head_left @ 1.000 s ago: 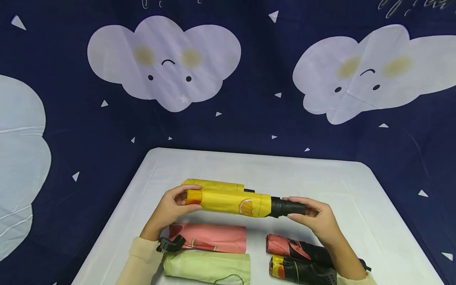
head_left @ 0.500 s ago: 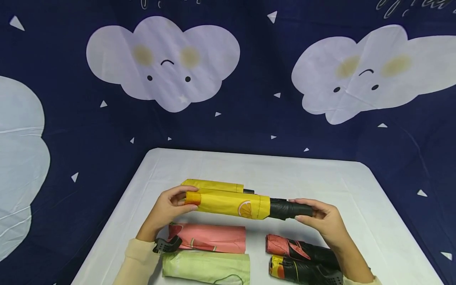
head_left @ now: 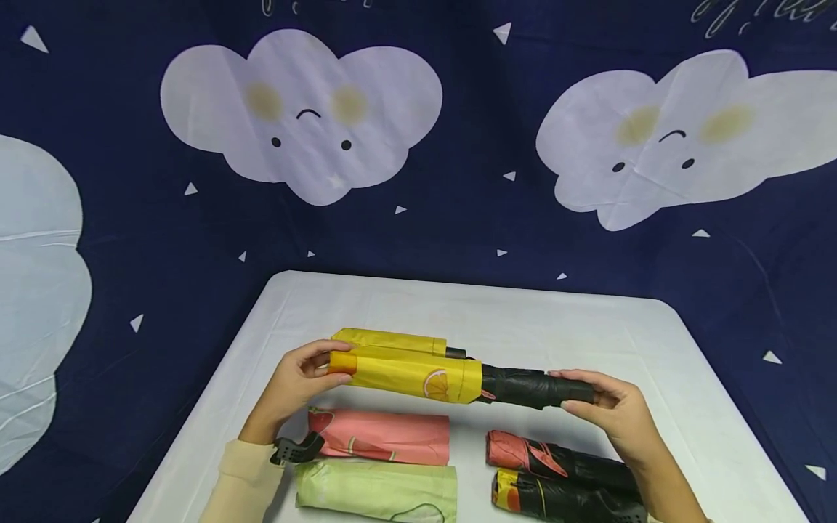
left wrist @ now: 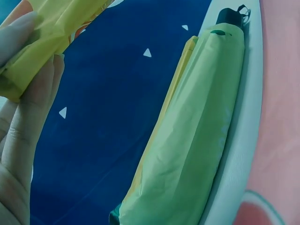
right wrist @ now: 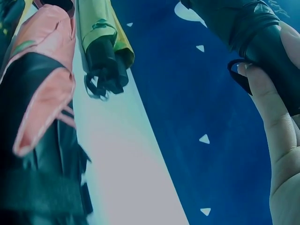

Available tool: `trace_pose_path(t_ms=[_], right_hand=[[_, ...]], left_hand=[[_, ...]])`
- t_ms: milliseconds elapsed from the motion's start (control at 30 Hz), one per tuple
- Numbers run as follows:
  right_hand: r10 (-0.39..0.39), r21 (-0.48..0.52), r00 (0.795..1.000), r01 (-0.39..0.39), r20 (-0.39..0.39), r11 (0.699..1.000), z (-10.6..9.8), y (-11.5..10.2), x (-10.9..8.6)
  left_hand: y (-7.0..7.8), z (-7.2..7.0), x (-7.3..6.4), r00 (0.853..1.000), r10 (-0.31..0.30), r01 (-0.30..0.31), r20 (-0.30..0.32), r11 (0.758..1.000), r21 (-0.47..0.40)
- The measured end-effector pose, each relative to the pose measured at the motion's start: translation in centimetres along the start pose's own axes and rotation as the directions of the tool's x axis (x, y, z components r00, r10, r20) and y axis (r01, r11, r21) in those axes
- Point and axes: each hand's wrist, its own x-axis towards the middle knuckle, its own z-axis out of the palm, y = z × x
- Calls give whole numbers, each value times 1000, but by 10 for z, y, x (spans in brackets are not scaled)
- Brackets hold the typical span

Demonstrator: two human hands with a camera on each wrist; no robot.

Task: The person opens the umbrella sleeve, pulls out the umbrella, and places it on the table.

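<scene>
Over the white table (head_left: pixel 523 305), low centre of frame, I log the yellow orange-print sleeve (head_left: pixel 399 372) and the black folded umbrella (head_left: pixel 523 386) protruding rightward on one axis, left hand (head_left: pixel 281 392) pinching the sleeve's left end, right hand (head_left: pixel 624 414) gripping the handle (head_left: pixel 577 391).

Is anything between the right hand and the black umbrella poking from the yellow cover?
No, nothing visible: the right hand directly grips the black umbrella, and the left hand holds the yellow cover. The pink bundle lies apart, on the near side.
</scene>
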Motion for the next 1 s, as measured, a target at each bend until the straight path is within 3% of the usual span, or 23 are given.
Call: trace_pose_path(t_ms=[300,567,867,1000], right_hand=[[-23,42,1000,23,-18,999,-19,-1,-15],[-50,113,999,52,-17,992,-45,1,-36],[95,44,991,-92,-97,995,-72,4,-61],[181,36,975,-178,-126,983,-86,13,-74]], left_hand=[[-1,-12,-9,999,-3,4,-52,1000,29],[-5,-20,-17,999,-18,19,-48,1000,20],[-17,-34,-31,988,-125,133,-94,988,83],[-28,-40,-35,990,-122,130,-72,983,127]])
